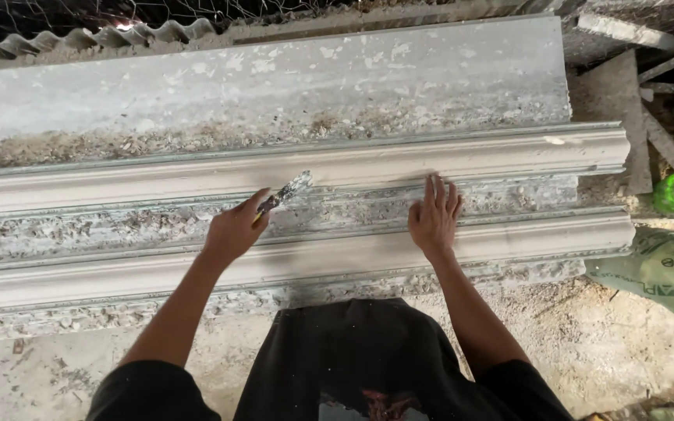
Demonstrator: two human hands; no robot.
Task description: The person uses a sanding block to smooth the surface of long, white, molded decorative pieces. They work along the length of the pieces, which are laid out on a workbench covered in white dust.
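Note:
My left hand [234, 231] grips a small plaster-caked scraper [287, 192] whose blade tip rests against the lower edge of the far moulding strip [446, 162], a long pale plaster profile lying left to right on the bench. My right hand [434, 216] lies flat, fingers spread, on the rough plaster band between that strip and the nearer moulding strip [540, 235]. Both strips run parallel across the view.
A wide grey slab [274, 78] dusted with plaster crumbs lies behind the mouldings. Corrugated sheeting [95, 37] lines the far edge. A grey-green sack [665, 269] and a green object [668, 195] sit at right, with wooden offcuts [657, 93] above. Dusty floor [618, 343] lies below.

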